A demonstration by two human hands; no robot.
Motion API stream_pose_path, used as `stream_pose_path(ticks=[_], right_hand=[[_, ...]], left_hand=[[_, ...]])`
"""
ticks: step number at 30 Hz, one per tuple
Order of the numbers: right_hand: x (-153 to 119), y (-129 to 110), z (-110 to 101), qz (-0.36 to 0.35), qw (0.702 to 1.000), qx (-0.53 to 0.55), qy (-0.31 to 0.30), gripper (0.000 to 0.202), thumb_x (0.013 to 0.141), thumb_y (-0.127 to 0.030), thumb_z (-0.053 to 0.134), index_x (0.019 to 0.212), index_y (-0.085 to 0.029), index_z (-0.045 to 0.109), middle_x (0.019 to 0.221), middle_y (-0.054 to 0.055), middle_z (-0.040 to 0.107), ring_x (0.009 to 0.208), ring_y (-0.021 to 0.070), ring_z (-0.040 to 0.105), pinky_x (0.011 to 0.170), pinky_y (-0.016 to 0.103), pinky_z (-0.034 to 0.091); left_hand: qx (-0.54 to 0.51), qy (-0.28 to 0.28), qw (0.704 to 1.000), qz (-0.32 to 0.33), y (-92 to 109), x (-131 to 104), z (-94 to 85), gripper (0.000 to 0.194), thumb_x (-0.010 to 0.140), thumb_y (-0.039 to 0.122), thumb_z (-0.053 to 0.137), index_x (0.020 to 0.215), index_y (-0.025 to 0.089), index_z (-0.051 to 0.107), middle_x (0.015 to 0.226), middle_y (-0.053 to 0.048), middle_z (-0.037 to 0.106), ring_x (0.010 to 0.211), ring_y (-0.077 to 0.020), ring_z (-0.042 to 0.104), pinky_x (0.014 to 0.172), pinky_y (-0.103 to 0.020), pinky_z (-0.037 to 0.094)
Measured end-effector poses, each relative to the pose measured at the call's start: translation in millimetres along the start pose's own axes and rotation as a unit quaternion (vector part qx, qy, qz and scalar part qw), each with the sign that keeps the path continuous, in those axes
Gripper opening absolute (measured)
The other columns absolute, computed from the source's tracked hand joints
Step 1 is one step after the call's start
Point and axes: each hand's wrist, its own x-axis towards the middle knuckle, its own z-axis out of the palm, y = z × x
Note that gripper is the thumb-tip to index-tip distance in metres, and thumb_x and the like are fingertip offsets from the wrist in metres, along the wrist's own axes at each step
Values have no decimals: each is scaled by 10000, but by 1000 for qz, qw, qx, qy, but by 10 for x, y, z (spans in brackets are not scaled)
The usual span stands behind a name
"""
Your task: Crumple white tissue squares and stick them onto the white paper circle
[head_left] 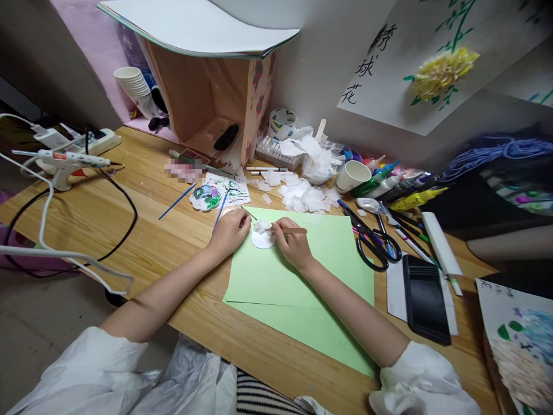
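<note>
A small white paper circle point(262, 241) lies on light green sheets point(298, 288), with crumpled white paper bits point(261, 225) on its upper part. To its right, my right hand point(294, 245) is closed in a pinch on a brown wooden stick point(295, 230), its fingertips at the circle's edge. My left hand point(231, 233) rests at the left edge of the green sheets, fingers curled. A thin dark stick point(249, 213) shows by its fingertips; whether it is held is unclear. Just behind this hand lies a blue brush point(221, 208).
White paper squares point(305, 195) are heaped behind the sheets, near a paper cup point(353, 176). Black scissors point(367, 239) and a phone point(427, 300) lie at right. A glue gun point(64, 164) and looping cables point(129, 230) occupy the left. An open box point(207, 98) stands at the back.
</note>
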Motion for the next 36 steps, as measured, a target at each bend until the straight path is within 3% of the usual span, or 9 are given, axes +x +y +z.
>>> stream_pose_path(ticks=[10, 36], right_hand=[[40, -27, 15, 41, 999, 28, 8, 279, 922, -340, 355, 692, -227, 466, 664, 21, 547, 655, 167, 540, 643, 297, 406], [57, -32, 49, 18, 999, -15, 26, 276, 923, -292, 348, 678, -217, 451, 648, 20, 548, 656, 164, 537, 632, 285, 398]], left_hand=[[15, 4, 1000, 0, 6, 15, 7, 173, 858, 239, 398, 759, 181, 526, 714, -24, 573, 684, -157, 511, 634, -274, 362], [31, 15, 999, 6, -8, 5, 35, 156, 861, 237, 400, 760, 182, 506, 707, -16, 565, 684, -154, 517, 620, -268, 360]])
